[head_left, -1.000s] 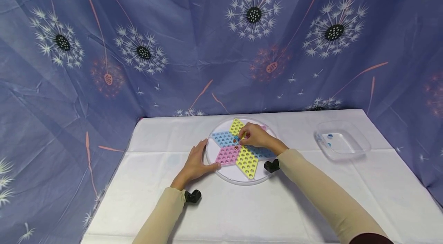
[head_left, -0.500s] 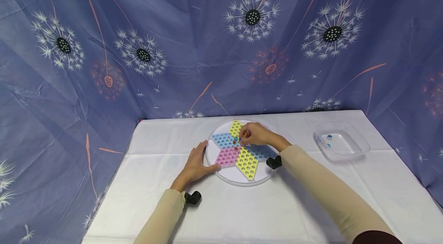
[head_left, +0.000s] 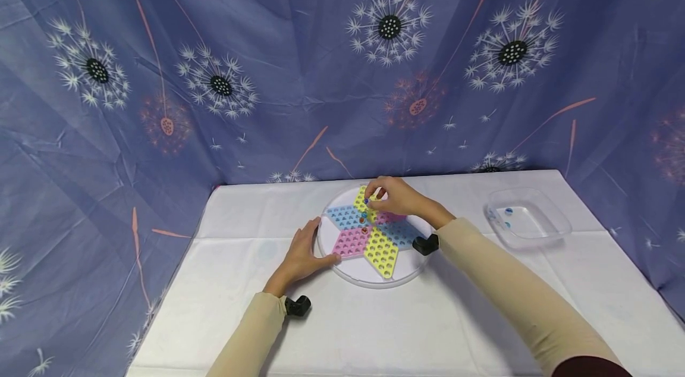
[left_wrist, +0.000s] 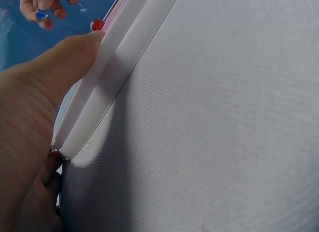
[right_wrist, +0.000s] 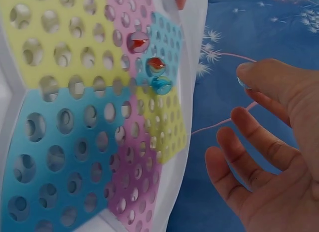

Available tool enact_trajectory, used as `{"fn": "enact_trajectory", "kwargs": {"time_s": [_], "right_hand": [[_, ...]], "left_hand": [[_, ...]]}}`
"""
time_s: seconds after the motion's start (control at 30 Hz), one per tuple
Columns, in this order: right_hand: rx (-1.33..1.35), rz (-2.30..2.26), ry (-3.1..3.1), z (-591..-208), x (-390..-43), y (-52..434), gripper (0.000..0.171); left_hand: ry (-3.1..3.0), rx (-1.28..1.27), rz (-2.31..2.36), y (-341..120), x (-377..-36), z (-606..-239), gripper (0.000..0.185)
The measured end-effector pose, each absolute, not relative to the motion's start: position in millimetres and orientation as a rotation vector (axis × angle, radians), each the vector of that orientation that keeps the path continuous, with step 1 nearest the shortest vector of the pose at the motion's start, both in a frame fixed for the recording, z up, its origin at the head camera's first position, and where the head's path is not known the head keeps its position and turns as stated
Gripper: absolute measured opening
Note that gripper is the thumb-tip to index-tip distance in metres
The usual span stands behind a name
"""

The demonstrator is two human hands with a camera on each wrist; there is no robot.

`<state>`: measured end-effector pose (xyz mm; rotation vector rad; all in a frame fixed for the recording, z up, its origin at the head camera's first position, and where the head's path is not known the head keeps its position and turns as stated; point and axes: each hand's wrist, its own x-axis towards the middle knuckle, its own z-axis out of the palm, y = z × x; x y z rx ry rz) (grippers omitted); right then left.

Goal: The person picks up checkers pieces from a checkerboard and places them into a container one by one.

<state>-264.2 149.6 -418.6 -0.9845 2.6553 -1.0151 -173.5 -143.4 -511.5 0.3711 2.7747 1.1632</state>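
Observation:
A round white Chinese checkers board (head_left: 348, 277) with a yellow, pink and blue star of holes lies on the white-covered table. My right hand (head_left: 396, 195) pinches a blue marble (head_left: 366, 201) between thumb and index finger above the far yellow point; its other fingers are loosely bent. Three marbles sit in holes near the centre: a teal marble (right_wrist: 161, 86), an orange-and-blue marble (right_wrist: 156, 66) and a red-streaked marble (right_wrist: 138, 42). My left hand (head_left: 302, 252) rests at the board's left edge, fingers spread, thumb (left_wrist: 75, 55) lying on the white rim.
To the right stands a clear plastic container (head_left: 556, 228) with a few blue marbles (head_left: 508, 211) inside. Behind the table hangs a blue dandelion-print cloth (head_left: 299, 56). A black wrist camera (head_left: 426, 244) on the right sleeve overlaps the board's right edge.
My right hand has moved away from the board's centre, up and slightly left over the far yellow point, with the blue marble now plainly visible. My left hand stays at the rim.

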Motion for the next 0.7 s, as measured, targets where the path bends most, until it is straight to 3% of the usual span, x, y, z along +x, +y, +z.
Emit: {"fn": "enact_trajectory", "kwargs": {"time_s": [0.7], "right_hand": [[-0.957, -1.013, 2.676, -417.0, -263.1, 149.9, 0.014]], "left_hand": [[2.765, 0.345, 1.15, -144.2, -172.8, -511.0, 0.115]]}}
